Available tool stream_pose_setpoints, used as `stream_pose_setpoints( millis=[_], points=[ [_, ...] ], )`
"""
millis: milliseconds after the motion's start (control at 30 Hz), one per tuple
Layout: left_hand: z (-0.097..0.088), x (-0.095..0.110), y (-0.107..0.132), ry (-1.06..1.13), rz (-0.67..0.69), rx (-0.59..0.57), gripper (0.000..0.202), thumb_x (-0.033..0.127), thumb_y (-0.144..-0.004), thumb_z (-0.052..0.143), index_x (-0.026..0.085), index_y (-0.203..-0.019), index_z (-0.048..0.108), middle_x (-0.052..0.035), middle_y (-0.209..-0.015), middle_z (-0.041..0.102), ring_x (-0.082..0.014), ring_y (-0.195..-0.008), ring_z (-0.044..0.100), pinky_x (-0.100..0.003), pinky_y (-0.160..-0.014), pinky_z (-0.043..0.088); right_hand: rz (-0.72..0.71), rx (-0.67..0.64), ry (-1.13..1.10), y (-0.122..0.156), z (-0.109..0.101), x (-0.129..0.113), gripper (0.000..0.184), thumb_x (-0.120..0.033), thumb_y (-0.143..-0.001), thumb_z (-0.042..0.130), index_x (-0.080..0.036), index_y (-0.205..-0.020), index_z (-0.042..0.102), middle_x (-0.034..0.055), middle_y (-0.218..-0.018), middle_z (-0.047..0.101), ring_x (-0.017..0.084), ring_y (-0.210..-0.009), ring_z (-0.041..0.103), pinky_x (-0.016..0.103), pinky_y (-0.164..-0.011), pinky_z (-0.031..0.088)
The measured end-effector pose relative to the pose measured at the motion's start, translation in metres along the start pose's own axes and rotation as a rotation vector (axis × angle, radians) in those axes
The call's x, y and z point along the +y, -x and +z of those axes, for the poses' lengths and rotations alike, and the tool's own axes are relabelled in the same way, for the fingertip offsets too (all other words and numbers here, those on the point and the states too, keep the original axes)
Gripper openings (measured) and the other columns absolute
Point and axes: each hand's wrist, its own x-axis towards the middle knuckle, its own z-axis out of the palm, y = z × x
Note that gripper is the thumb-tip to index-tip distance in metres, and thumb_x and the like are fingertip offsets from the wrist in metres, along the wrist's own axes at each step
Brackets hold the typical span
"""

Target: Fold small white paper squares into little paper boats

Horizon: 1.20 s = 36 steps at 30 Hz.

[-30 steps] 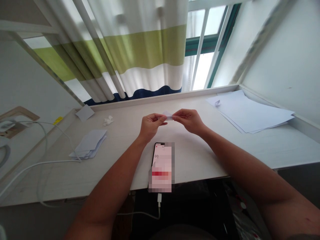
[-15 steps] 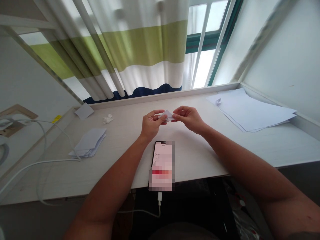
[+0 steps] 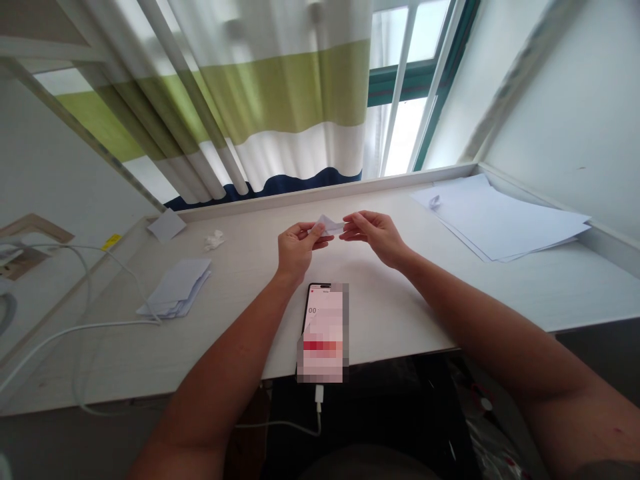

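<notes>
A small white folded piece of paper (image 3: 327,224), peaked at the top, is held above the desk. My left hand (image 3: 297,248) pinches it from the left, thumb on the near face and fingers behind. Close to the paper's right tip is my right hand (image 3: 373,235), its fingers stretched toward it and slightly apart, the thumb drawn back. Whether those fingertips touch the tip is hard to make out. Below the hands, a phone (image 3: 320,333) lies on the desk near its front edge, its screen partly blurred out.
Large white sheets (image 3: 520,220) lie at the right with a small folded paper piece (image 3: 435,201) on them. At left are a stack of paper squares (image 3: 177,285), a crumpled white piece (image 3: 214,240), a single square (image 3: 167,225) and a white cable (image 3: 100,325). A curtain (image 3: 280,93) hangs behind.
The right thumb and fingers have loosened from the paper's right side and spread a little. My left hand has shifted slightly left with the paper, whose right tip now shows.
</notes>
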Motion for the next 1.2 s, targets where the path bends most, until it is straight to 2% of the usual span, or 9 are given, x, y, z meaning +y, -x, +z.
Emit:
stream_pose_setpoints(
  millis=[133, 267, 367, 467, 567, 700, 867, 1067, 1200],
  points=[
    [0.0, -0.001, -0.001, 0.001, 0.01, 0.017, 0.049, 0.052, -0.073, 0.098, 0.016, -0.094, 0.073, -0.0081, -0.09, 0.083, -0.0237, -0.081, 0.083, -0.039, -0.082, 0.068, 0.004, -0.067, 0.058, 0.004, 0.005, -0.002, 0.053, -0.065, -0.073, 0.094, -0.019, -0.095, 0.079, 0.0074, -0.091, 0.082, 0.021, -0.082, 0.079, 0.039, -0.081, 0.068],
    [0.001, -0.002, 0.001, 0.005, 0.0, -0.024, 0.047, 0.049, -0.074, 0.097, 0.016, -0.096, 0.071, -0.0091, -0.093, 0.083, -0.0244, -0.086, 0.083, -0.039, -0.083, 0.067, -0.04, -0.034, 0.093, 0.005, 0.007, 0.0, 0.05, -0.064, -0.072, 0.094, -0.018, -0.086, 0.078, 0.0064, -0.082, 0.08, 0.02, -0.075, 0.076, 0.039, -0.078, 0.066],
    [-0.001, 0.001, 0.004, -0.033, -0.033, -0.107, 0.053, 0.044, -0.074, 0.097, 0.018, -0.112, 0.072, -0.0076, -0.092, 0.084, -0.0255, -0.091, 0.082, -0.038, -0.079, 0.066, -0.065, -0.02, 0.125, 0.005, 0.006, 0.001, 0.043, -0.058, -0.076, 0.092, -0.019, -0.082, 0.075, 0.0054, -0.08, 0.08, 0.019, -0.074, 0.075, 0.039, -0.077, 0.065],
    [-0.002, 0.005, 0.005, -0.092, -0.03, -0.189, 0.065, 0.042, -0.072, 0.098, 0.02, -0.126, 0.071, -0.0051, -0.09, 0.084, -0.0229, -0.086, 0.08, -0.034, -0.075, 0.063, -0.07, -0.022, 0.181, 0.006, 0.006, -0.001, 0.035, -0.051, -0.081, 0.089, -0.019, -0.08, 0.074, 0.004, -0.076, 0.078, 0.019, -0.072, 0.074, 0.038, -0.075, 0.064],
    [-0.002, 0.006, 0.006, -0.126, 0.009, -0.227, 0.062, 0.043, -0.069, 0.1, 0.018, -0.121, 0.075, -0.003, -0.083, 0.082, -0.0185, -0.076, 0.076, -0.032, -0.072, 0.061, -0.052, -0.051, 0.208, 0.008, 0.007, -0.003, 0.035, -0.051, -0.081, 0.089, -0.019, -0.079, 0.075, 0.0043, -0.074, 0.077, 0.019, -0.071, 0.074, 0.037, -0.073, 0.064],
    [-0.001, 0.005, 0.004, -0.076, 0.014, -0.217, 0.056, 0.043, -0.066, 0.102, 0.017, -0.109, 0.078, -0.0031, -0.082, 0.082, -0.0169, -0.074, 0.075, -0.033, -0.075, 0.06, -0.057, -0.122, 0.158, 0.009, 0.006, -0.005, 0.047, -0.063, -0.079, 0.089, -0.018, -0.084, 0.077, 0.0063, -0.078, 0.08, 0.021, -0.075, 0.075, 0.04, -0.077, 0.065],
    [-0.003, 0.005, 0.001, -0.031, -0.017, -0.228, 0.06, 0.043, -0.062, 0.103, 0.02, -0.111, 0.077, -0.0019, -0.082, 0.082, -0.0169, -0.074, 0.076, -0.034, -0.079, 0.06, -0.084, -0.168, 0.138, 0.007, 0.003, -0.005, 0.05, -0.068, -0.078, 0.088, -0.019, -0.084, 0.076, 0.0052, -0.079, 0.08, 0.021, -0.079, 0.075, 0.04, -0.082, 0.064],
    [-0.006, 0.011, 0.002, -0.083, 0.025, -0.273, 0.062, 0.04, -0.063, 0.103, 0.019, -0.114, 0.074, -0.0011, -0.078, 0.08, -0.0159, -0.068, 0.072, -0.033, -0.072, 0.06, -0.048, -0.228, 0.12, 0.008, 0.004, -0.004, 0.051, -0.065, -0.075, 0.092, -0.019, -0.091, 0.078, 0.006, -0.089, 0.081, 0.021, -0.081, 0.076, 0.04, -0.081, 0.064],
    [-0.005, 0.012, 0.004, -0.121, 0.016, -0.317, 0.064, 0.039, -0.065, 0.103, 0.019, -0.118, 0.072, -0.0016, -0.078, 0.079, -0.017, -0.071, 0.074, -0.033, -0.074, 0.06, -0.099, -0.197, 0.186, 0.009, 0.006, -0.004, 0.047, -0.064, -0.081, 0.088, -0.019, -0.094, 0.08, 0.0069, -0.085, 0.081, 0.021, -0.076, 0.076, 0.04, -0.075, 0.064]
  ],
)
